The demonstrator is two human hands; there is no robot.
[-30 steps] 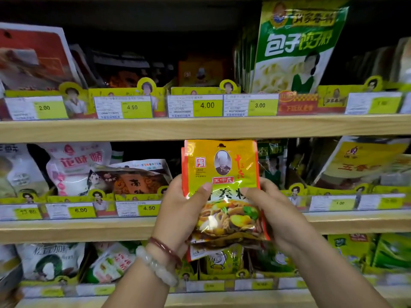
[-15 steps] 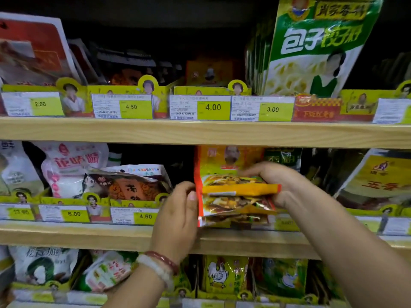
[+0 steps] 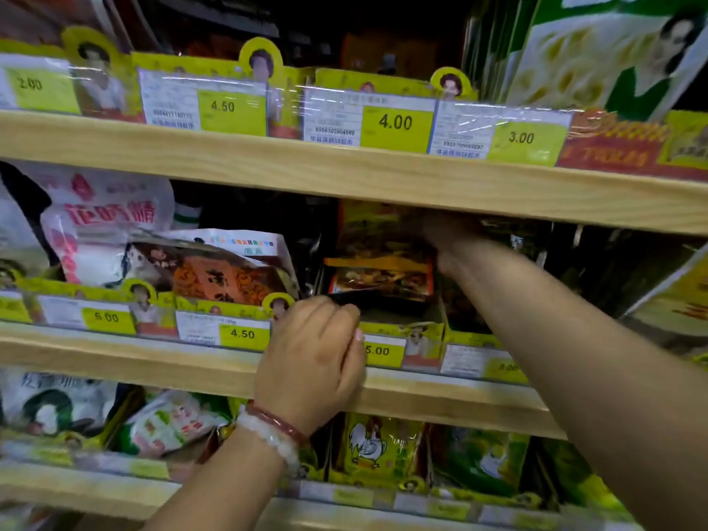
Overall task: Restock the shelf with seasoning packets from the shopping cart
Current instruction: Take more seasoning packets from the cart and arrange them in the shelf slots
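A stack of yellow-and-orange seasoning packets (image 3: 383, 270) stands inside the middle shelf (image 3: 191, 362), behind the 5.00 price tag (image 3: 379, 350). My right hand (image 3: 450, 233) reaches deep into that bay, just under the upper shelf board, and grips the packets at their top right corner; it is dark and blurred there. In front of the shelf lip, left of the 5.00 tag, my left hand (image 3: 312, 354) hangs with fingers curled and nothing in it. It wears a red and a white bead bracelet. The shopping cart is out of view.
The upper shelf board (image 3: 344, 174) leaves little height above the packets. An orange-brown packet (image 3: 226, 274) and a white-pink bag (image 3: 99, 228) fill the bays to the left. Green and yellow chicken-print packets (image 3: 379, 450) fill the bottom shelf. A big green bag (image 3: 597, 55) stands top right.
The packets went from in front of the shelf into the middle bay, pushed back by my right hand. My left hand let go and dropped to the shelf lip. The camera moved closer.
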